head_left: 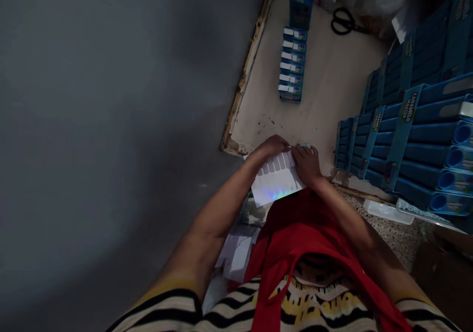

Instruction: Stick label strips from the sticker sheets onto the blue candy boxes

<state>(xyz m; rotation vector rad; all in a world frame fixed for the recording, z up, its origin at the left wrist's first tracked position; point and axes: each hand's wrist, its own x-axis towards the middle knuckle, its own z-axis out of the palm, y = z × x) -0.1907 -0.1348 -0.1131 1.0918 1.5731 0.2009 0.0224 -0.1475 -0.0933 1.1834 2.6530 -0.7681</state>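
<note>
A white sheet of stickers (277,184) with a row of pale rectangular labels lies tilted at the near edge of the table, its lower part catching a rainbow glint. My left hand (274,147) is closed at the sheet's far edge, fingertips meeting those of the other hand. My right hand (307,165) grips the sheet's right side with bent fingers. By its fingertips shows a bit of something light blue (306,145), mostly covered. Farther off stands a row of small blue boxes (291,68) with white labels on their tops.
Black-handled scissors (343,21) lie at the back right. Tall stacks of blue "Caramelo" boxes (406,140) line the right side. A grey wall (111,100) closes off the left, beside the table's chipped edge (246,71). White papers (236,253) lie below left.
</note>
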